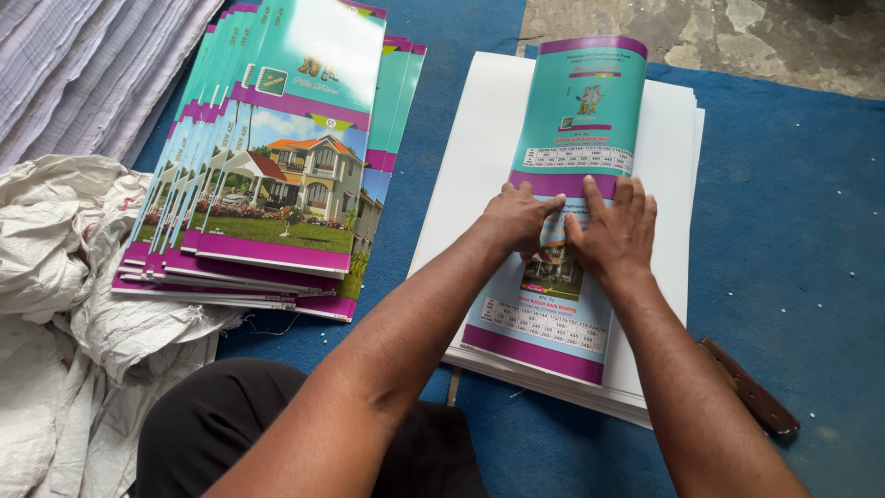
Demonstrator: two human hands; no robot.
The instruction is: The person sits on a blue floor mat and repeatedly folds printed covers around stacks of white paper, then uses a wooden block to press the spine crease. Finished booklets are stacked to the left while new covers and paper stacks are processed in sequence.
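Observation:
A teal and purple printed cover sheet (581,120) lies along a stack of white sheets (479,157) on the blue floor mat. My left hand (516,219) and my right hand (616,231) press flat on the cover's middle, side by side with fingers spread, thumbs nearly touching. The cover's far half curls up a little beyond my fingers. Its near half (544,327) lies flat below my wrists.
A fanned pile of matching covers with a house picture (277,184) lies to the left. Crumpled white sacking (64,267) and folded white cloth (83,65) fill the far left. A brown wooden strip (751,392) rests on the blue mat (793,231) at right.

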